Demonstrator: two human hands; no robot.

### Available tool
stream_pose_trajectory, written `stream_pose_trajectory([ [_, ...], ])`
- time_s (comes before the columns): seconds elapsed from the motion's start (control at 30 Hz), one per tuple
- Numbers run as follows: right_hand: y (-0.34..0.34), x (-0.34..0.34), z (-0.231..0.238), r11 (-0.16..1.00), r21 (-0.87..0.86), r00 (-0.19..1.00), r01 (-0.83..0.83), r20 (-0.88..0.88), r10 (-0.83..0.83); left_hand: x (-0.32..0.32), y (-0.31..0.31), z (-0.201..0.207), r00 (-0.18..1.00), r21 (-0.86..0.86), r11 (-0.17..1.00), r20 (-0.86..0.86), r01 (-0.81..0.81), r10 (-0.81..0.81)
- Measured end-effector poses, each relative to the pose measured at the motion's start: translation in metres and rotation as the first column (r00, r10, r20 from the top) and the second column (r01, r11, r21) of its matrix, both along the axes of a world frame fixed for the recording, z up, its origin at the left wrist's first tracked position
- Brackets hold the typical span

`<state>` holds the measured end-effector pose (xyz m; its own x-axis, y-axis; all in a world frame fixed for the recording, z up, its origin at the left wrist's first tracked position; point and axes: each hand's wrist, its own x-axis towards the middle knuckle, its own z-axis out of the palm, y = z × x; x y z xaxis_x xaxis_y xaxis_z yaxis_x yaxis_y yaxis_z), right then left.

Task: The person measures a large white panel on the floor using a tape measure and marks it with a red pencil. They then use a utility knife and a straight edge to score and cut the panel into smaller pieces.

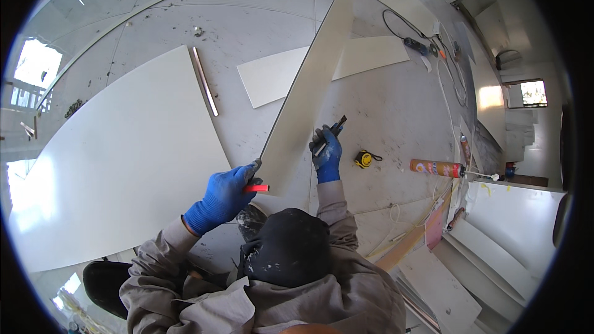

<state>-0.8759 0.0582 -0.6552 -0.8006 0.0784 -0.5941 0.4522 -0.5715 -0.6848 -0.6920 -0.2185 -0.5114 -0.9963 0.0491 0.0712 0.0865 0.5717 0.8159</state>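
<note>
Left hand (226, 195) clamps the near corner of the long panel (309, 86) rising off the floor (383, 105), with a red pencil (255, 188), right hand (326, 151) closed round a knife (331, 133) at its edge.

A long, narrow, off-white panel strip (307, 96) stands tilted on its lower end on the floor, its length running up and away. A red-handled tool (256, 188) lies against its lower left corner. A black utility knife (330, 133) sits beside its right edge, angled upward.
</note>
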Motion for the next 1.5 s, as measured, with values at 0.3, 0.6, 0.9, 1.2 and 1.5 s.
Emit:
stream_pose_trajectory([
  [0.3, -0.002, -0.003, -0.031, 0.957, 0.289, 0.999, -0.027, 0.036, 0.017, 0.008, -0.003, -0.016, 0.991, 0.144, 0.985, 0.110, -0.097, 0.082],
  [0.6, 0.007, -0.015, -0.048, 0.969, 0.123, 0.977, -0.214, 0.041, 0.210, 0.002, -0.002, -0.004, 0.945, 0.251, 0.945, 0.300, -0.210, 0.131],
  [0.9, 0.028, 0.008, 0.035, 0.943, -0.168, 0.941, -0.287, -0.232, 0.245, -0.004, -0.023, -0.013, 0.766, 0.550, 0.655, 0.639, -0.518, 0.069],
  [1.2, 0.000, -0.037, -0.015, 0.894, -0.448, 0.984, -0.023, -0.170, -0.060, -0.041, -0.029, -0.065, 0.838, 0.822, 0.166, 0.525, -0.544, 0.146],
  [1.5, -0.042, -0.159, -0.084, 0.994, -0.085, 0.997, -0.073, -0.045, 0.069, 0.006, 0.019, -0.090, 0.790, 0.794, 0.227, 0.599, -0.564, -0.131],
])
